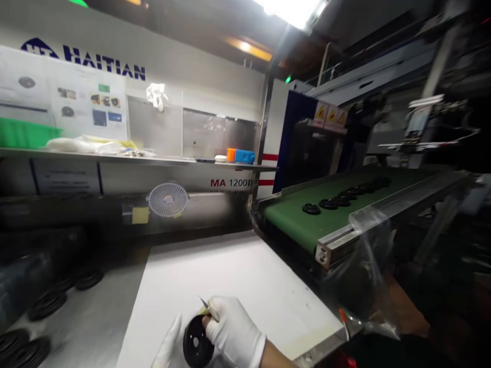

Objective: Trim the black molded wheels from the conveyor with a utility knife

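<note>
Both of my hands wear white gloves at the bottom middle of the view. My left hand [169, 342] supports a round black plastic disc [196, 343] from the left and underneath. My right hand [233, 329] grips a small knife [204, 303] with a yellowish handle, its blade tip poking up just above the disc's top edge. The hands are over a white sheet [215, 278] that covers the work table.
A green conveyor belt [295, 217] at right carries a row of black discs [337, 201]. Stacks of black discs [46, 304] lie on the steel table at left. A small white fan [168, 199] stands behind, and a shelf holds a blue-orange box [241, 155]. Clear plastic bag [364, 266] hangs off the conveyor's end.
</note>
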{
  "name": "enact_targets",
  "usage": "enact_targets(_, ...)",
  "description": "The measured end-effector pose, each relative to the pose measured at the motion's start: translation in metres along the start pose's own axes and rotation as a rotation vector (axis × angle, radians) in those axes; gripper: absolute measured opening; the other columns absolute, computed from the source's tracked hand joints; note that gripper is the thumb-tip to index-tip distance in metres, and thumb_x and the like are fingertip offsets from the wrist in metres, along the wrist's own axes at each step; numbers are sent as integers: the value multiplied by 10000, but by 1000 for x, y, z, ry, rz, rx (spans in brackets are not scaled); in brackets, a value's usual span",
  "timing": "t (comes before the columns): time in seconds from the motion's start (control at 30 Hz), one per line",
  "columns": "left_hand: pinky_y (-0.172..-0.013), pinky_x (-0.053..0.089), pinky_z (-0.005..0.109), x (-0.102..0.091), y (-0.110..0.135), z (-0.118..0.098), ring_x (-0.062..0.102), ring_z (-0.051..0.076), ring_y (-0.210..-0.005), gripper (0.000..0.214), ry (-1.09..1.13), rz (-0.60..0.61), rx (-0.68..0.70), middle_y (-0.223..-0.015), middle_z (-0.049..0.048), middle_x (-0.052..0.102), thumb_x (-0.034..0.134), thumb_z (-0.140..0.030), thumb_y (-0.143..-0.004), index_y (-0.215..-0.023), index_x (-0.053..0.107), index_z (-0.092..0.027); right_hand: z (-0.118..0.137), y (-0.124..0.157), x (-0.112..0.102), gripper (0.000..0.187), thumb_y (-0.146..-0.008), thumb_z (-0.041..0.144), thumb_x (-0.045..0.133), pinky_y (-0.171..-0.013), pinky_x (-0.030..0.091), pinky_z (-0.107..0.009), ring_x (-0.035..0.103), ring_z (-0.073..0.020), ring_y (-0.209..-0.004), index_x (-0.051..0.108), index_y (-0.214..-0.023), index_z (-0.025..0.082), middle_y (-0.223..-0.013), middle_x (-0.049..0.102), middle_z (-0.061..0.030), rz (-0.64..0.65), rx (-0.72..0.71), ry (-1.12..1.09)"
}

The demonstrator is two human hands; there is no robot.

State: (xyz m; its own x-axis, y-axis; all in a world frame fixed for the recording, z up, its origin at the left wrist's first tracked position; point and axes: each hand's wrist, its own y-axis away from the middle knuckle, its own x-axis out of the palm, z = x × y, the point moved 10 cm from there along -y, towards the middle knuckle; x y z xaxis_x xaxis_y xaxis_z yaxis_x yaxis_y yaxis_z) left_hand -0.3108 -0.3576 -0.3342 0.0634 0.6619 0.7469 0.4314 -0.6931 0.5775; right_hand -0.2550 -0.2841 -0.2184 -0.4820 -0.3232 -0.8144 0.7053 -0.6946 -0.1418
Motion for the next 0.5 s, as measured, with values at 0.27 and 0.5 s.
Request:
enact_targets(0.27,-725,514,435,-20,3,-12,634,253,-824,217,0,119,-105,-826,94,657,561,-120,-719,-933,599,-139,2,38,13,279,-918,343,344,-656,406,-234,573,-144,-719,579,-850,210,-788,625,-11,-76,-73,-299)
enact_targets(0.5,-637,526,298,0,18,-44,590,166,-676,73,-3,250,139,-684,58,592,571,-175,-748,-736,620,-122,9,56,42,221,-920,282,358,-607,356,-231,569,-148,-694,560,-842,238,-769,627,10,-16,-120,-94)
